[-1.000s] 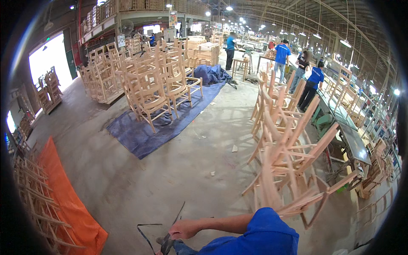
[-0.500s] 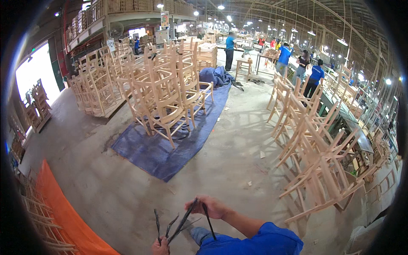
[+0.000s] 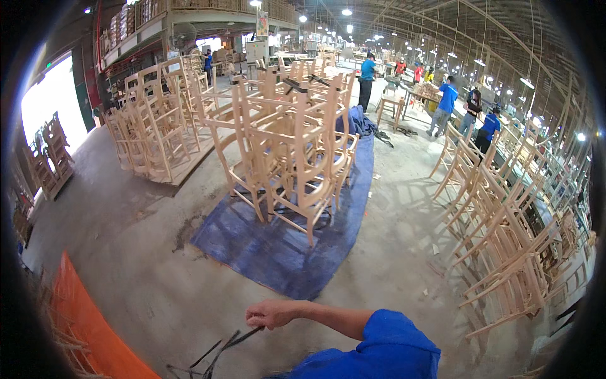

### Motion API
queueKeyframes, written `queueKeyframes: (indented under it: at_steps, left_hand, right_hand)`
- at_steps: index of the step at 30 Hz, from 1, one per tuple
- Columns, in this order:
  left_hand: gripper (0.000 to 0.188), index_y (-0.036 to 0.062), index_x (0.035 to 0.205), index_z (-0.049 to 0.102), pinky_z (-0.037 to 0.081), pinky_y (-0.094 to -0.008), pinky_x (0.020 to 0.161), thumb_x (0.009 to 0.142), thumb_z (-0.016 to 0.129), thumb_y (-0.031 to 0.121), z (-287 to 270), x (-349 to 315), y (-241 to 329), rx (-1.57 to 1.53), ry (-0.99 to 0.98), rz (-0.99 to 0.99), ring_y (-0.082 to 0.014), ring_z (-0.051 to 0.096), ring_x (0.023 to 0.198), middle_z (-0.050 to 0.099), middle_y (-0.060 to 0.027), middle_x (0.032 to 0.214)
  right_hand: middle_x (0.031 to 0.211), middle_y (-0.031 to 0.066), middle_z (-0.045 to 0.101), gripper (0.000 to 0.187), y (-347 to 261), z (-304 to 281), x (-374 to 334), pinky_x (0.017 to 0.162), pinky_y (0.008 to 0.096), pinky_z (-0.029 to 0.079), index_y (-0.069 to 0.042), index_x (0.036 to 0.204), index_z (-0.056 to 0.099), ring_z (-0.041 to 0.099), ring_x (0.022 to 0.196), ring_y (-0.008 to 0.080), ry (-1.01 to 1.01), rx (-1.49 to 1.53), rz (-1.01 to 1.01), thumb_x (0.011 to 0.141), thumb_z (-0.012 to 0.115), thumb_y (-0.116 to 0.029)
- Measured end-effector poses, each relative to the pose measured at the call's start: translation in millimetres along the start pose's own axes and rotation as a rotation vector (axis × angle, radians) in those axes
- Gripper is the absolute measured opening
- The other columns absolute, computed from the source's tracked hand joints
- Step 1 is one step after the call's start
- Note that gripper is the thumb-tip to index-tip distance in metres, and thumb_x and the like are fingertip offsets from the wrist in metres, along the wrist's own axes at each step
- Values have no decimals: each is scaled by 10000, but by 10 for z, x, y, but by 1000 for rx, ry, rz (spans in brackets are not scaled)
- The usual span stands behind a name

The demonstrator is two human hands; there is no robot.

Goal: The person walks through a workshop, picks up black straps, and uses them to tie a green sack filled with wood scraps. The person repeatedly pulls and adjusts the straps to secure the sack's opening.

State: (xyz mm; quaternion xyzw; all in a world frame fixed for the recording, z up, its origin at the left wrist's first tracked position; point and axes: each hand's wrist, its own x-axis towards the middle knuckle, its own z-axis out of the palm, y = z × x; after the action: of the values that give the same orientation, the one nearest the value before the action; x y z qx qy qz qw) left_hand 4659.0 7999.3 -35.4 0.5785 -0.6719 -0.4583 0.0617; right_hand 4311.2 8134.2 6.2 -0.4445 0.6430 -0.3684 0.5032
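Observation:
My right hand (image 3: pixel 271 314) reaches across in front of me at the lower middle, its fingers closed on thin black straps (image 3: pixel 243 336). From that hand the straps hang down to the left and fan into several loose ends near the bottom edge. My left hand is out of the picture. Beyond my right hand lies a blue tarp (image 3: pixel 271 265) on the floor, with stacked bare-wood chairs (image 3: pixel 307 164) standing on it. Black strips rest over the tops of some of these chairs.
More stacked chairs (image 3: pixel 154 126) stand on a board at the left. Along the right side runs a row of wooden chairs (image 3: pixel 505 252) beside a long workbench. An orange sheet (image 3: pixel 95 328) lies at the lower left. Several people, one in blue (image 3: pixel 447 98), are farther back.
The view has shifted closer to the chairs on the tarp. My right hand has moved left with the straps, and my left hand, seen earlier holding strap ends, has dropped out of view.

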Motion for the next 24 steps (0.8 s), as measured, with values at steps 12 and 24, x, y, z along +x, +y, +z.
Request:
queueKeyframes:
  at_steps: [12, 24]
  left_hand:
    - [431, -67, 1125, 646, 494, -322, 771, 933, 674, 318, -2024, 4856, 1340, -416, 111, 178, -194, 616, 848, 671, -120, 953]
    - [291, 3, 1097, 697, 458, -254, 708, 950, 692, 255, -3509, 9827, 2720, -435, 9, 193, -80, 547, 791, 647, 18, 852]
  right_hand:
    - [992, 107, 712, 281, -893, 342, 5447, 856, 369, 507, -27, 1164, 656, 632, 953, 187, -145, -10, -356, 1041, 575, -266]
    - [761, 7, 628, 216, -2064, -1602, 9674, 614, 257, 460, -77, 954, 646, 565, 679, 99, 204, 588, -65, 1021, 644, -283]
